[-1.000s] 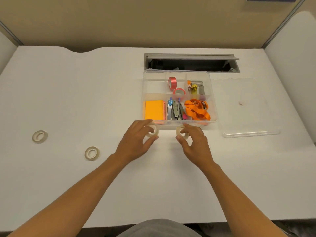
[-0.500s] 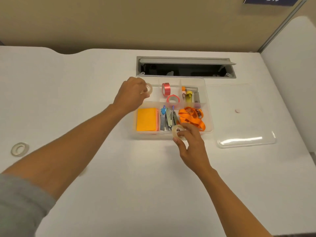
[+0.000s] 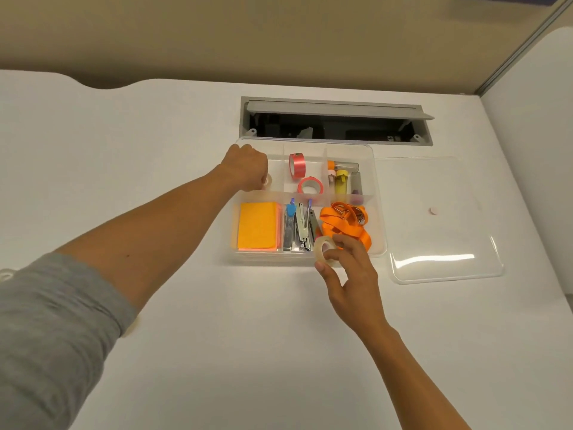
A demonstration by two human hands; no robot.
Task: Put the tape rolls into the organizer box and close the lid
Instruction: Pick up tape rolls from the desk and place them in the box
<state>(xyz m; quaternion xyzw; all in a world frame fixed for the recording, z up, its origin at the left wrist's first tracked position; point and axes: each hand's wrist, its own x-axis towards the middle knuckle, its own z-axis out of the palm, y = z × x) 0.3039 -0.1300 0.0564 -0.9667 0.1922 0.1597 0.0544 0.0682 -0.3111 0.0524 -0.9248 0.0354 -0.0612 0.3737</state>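
The left hand (image 3: 248, 167) has dropped lower than half a second ago: then it held its roll above the far-left rim, now it is down inside the far-left compartment of the organizer box (image 3: 379, 212). The right hand (image 3: 347, 268) has barely shifted and holds its place at the near wall of the box.

The left hand's clear tape roll (image 3: 267, 180) is a small translucent ring, mostly hidden behind the knuckles; only its right edge peeks out, low in that far-left compartment. The fingers are curled around it, closed on the roll. Whether it touches the box floor, I cannot tell.

The right hand's tape roll (image 3: 323, 250) is a pale, glossy, see-through ring, standing on edge with its hole facing the camera. It is pinched between the thumb below and the fingers (image 3: 344, 243) above, clamped on its rim, right over the near wall of the box, in front of the orange strap (image 3: 344, 226) and just right of the staplers (image 3: 299, 229).

Two pink tape rolls sit in the far middle compartment, one on edge (image 3: 297, 165), one lying flat (image 3: 311, 187). Orange sticky notes (image 3: 256, 225) fill the near-left compartment. The clear lid (image 3: 440, 243) lies flat on the white table (image 3: 124, 150), just right of the box, off it.
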